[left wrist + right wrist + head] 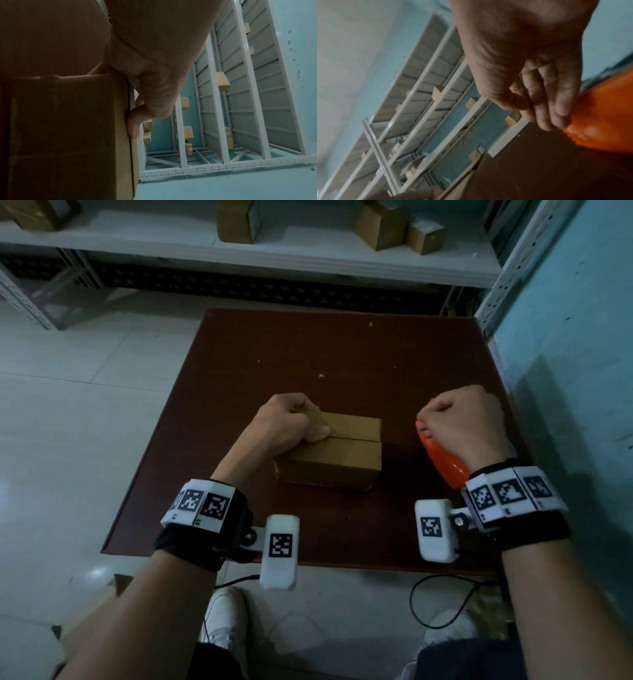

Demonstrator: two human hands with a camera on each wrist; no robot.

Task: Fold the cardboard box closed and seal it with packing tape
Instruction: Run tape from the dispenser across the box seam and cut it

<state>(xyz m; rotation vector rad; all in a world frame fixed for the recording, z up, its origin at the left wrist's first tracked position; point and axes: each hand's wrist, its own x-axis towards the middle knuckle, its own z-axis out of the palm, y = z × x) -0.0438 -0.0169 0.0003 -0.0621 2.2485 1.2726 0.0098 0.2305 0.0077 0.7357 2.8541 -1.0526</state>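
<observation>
A small cardboard box [337, 451] sits near the middle of a dark brown bench [239, 347], its two top flaps folded down so they meet along a seam across the lid. The left hand [287, 419] grips the box's left end, thumb pressed on the top near the seam and fingers curled over the far corner; the left wrist view shows the thumb [135, 121] lying along the box's edge. To the right of the box and apart from it, the right hand [459, 426] is curled around an orange tape dispenser [442, 463], which lies mostly hidden beneath the hand and wrist. Both wrists wear black bands carrying white blocks printed with square black-and-white patterns. Beyond the bench, white metal shelves [308, 258] hold several other cardboard boxes, beside a pale blue wall [575, 337].
</observation>
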